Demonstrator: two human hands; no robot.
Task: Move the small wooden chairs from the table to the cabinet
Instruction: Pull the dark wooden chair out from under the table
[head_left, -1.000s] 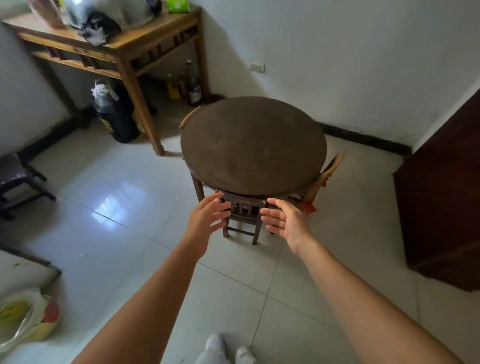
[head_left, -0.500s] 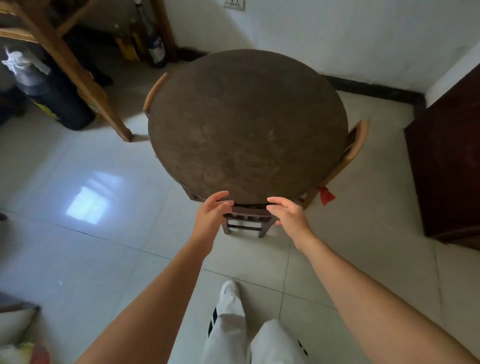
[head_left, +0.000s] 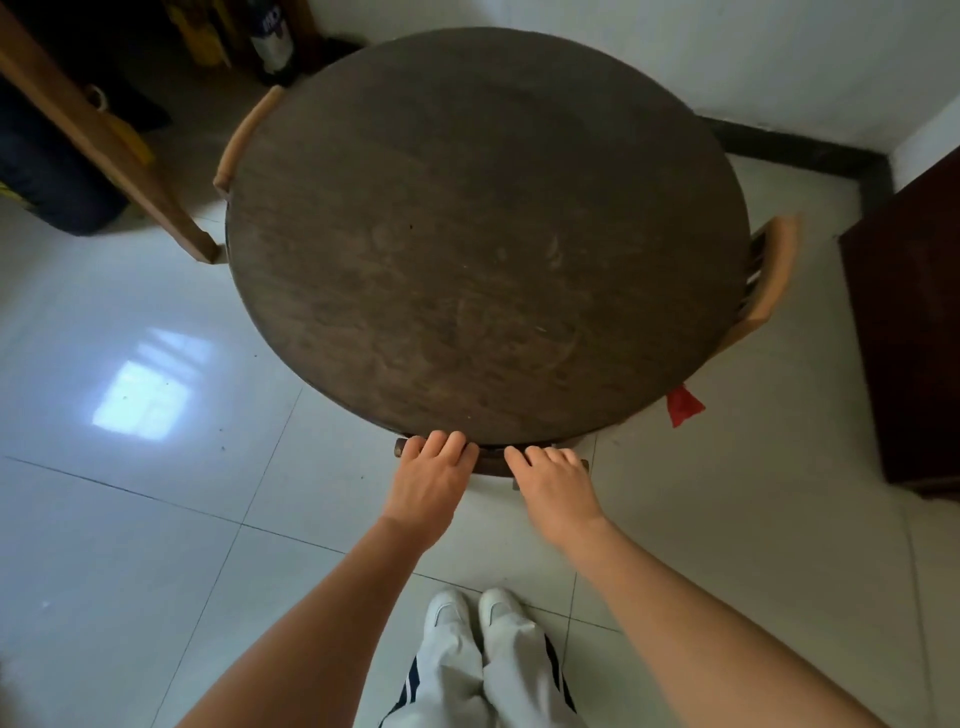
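pulling the first little chair out from under the round desk

head view: both hands are down on the top rail of a dark wooden chair (head_left: 491, 457) tucked under the near edge of the round desk (head_left: 483, 234). left hand (head_left: 428, 480) has its fingers curled over the rail near its left end, right hand (head_left: 556, 486) is draped over the right part. each grip looks closed on the rail, though the thumbs are hidden so i can't tell how firm it is. two lighter chairs are pushed in too, one at the far left (head_left: 249, 137), one on the right (head_left: 769, 275) with a red tag (head_left: 684, 405) below it. the dark cabinet (head_left: 909, 338) sits off to the right, well apart.

to do this well i'd slide the chair straight back toward the feet until the seat clears the desk rim, then lift.

compared to half a second ago, the hands were hovering open just short of the rail, and the camera has moved in over the desk.
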